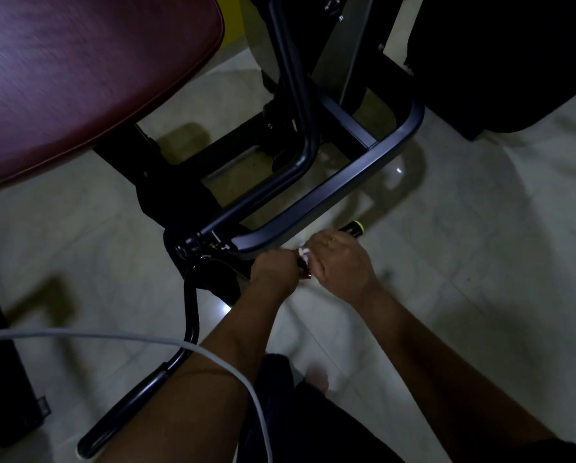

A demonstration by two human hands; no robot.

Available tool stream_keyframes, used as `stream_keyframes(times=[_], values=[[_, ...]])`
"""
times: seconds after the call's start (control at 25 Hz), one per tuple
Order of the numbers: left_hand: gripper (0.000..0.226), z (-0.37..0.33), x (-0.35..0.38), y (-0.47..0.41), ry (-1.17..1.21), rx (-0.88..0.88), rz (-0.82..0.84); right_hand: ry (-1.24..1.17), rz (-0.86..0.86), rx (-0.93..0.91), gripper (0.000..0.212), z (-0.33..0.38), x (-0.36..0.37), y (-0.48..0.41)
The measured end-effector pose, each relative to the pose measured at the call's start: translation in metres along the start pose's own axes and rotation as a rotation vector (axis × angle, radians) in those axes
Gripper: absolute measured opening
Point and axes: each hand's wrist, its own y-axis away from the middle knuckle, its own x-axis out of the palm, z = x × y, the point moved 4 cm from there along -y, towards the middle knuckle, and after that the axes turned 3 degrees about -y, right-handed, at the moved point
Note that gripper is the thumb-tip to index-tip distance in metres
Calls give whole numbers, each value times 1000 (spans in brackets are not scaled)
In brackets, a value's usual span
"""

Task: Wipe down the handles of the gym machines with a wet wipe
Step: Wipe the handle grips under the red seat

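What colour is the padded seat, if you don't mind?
The padded seat is maroon; head view shows it.

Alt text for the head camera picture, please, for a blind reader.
The right hand holds a white wipe round a black handle low on a gym machine, while the left hand grips the handle beside it. A maroon seat is upper left.

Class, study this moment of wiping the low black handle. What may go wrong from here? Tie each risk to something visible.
1. The grey cable crosses the left forearm and may snag on the curved black bar.
2. The white wet wipe is bunched small between the left hand and right hand, so the yellow-ringed end of the black handle may be missed.
3. Drips could slick the glossy pale floor tiles.
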Motion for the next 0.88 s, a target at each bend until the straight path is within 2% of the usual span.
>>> stream_keyframes(times=[0.08, 0.12, 0.16, 0.24, 0.28, 0.32, 0.4, 0.48, 0.52, 0.6, 0.68, 0.72, 0.8, 0.88], values=[[40, 1, 2, -2, 16, -37, 30, 44, -60, -59, 25, -8, -6, 4], [44, 1, 3, -2, 23, -49, 51, 123, -78, 28, 26, -16, -8, 2], [45, 0, 3, -2, 24, -57, 63, 214, -71, 191, 26, -23, -10, -3], [36, 1, 5, -2, 13, -72, 55, 308, 55, 429, 22, -21, -1, -14], [31, 1, 6, -1, 8, -84, 43, 296, 174, 390, 22, -12, 11, -17], [26, 1, 6, 0, 0, -91, 31, 217, 284, 269, 24, 2, 22, -17], [26, 0, 3, 4, 1, -98, 24, 62, 316, 6, 29, 12, 31, -6], [32, -2, 3, 7, 77, -105, 31, 109, 275, -100, 27, -2, 15, -2], [37, -3, 2, 8, 109, -106, 32, 149, 217, -74, 26, -12, 8, 0], [40, -3, 2, 13, 131, -96, 32, 172, 86, 165, 25, -22, -9, 6], [37, 0, 4, 18, 153, -83, 19, 101, 11, 349, 33, -10, -8, 12], [36, 2, 4, 20, 167, -82, 6, 40, 43, 349, 37, 3, -3, 14], [33, 4, 4, 24, 170, -100, -31, -50, 147, 185, 39, 28, 10, 19], [31, 4, 5, 25, 183, -134, -55, -33, 209, 37, 34, 25, 7, 11]])
